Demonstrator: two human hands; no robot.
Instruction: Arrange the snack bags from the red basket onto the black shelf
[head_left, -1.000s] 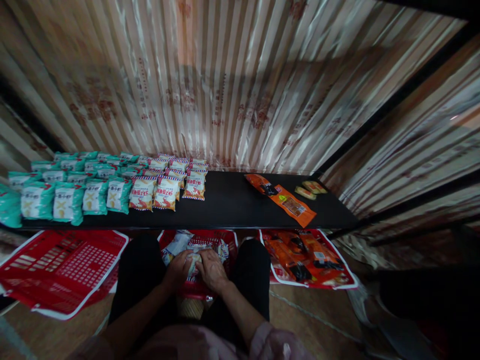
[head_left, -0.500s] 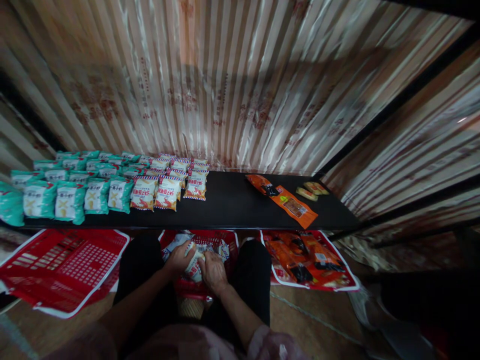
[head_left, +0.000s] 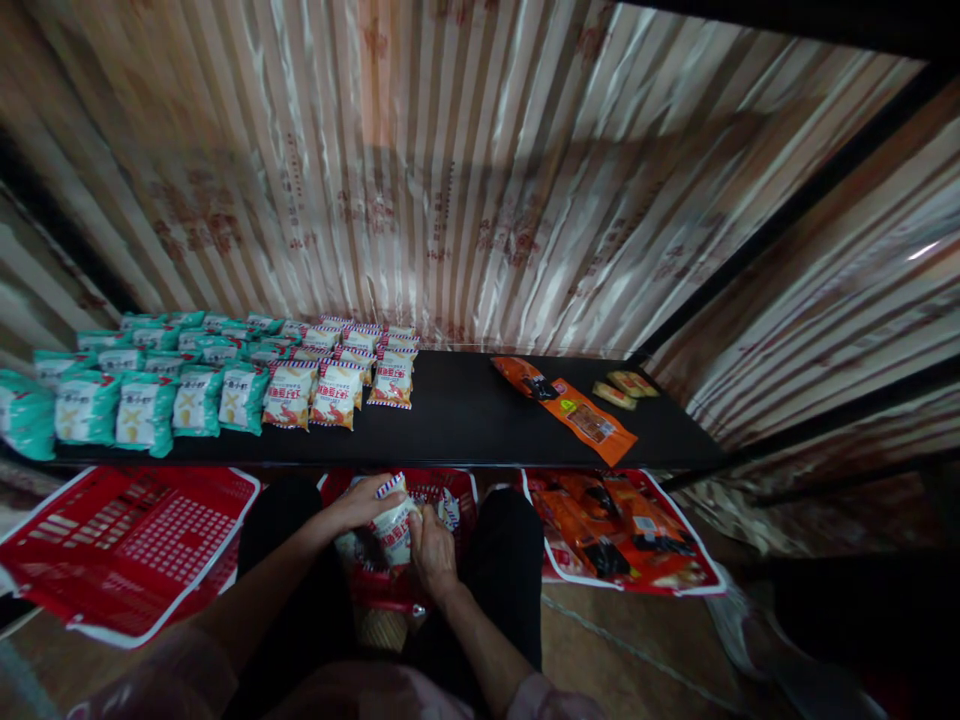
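My left hand [head_left: 358, 503] and my right hand [head_left: 429, 541] are both closed on a white snack packet [head_left: 393, 525] with a red-and-blue striped edge. They hold it just above a red basket [head_left: 457, 487] between my knees, which has more such packets in it. On the black shelf [head_left: 465, 415] in front lie rows of the same white packets [head_left: 337, 385] and, to their left, teal packets [head_left: 142, 395].
Orange packets [head_left: 589, 420] and two small yellow ones [head_left: 624, 388] lie at the shelf's right end. An empty-looking red basket [head_left: 127, 545] sits on the floor at left, and a third red basket [head_left: 697, 580] with orange packets at right. A striped curtain hangs behind the shelf.
Both hands have risen a little out of the middle basket, lifting one white packet up toward the shelf edge. The view has tilted slightly.
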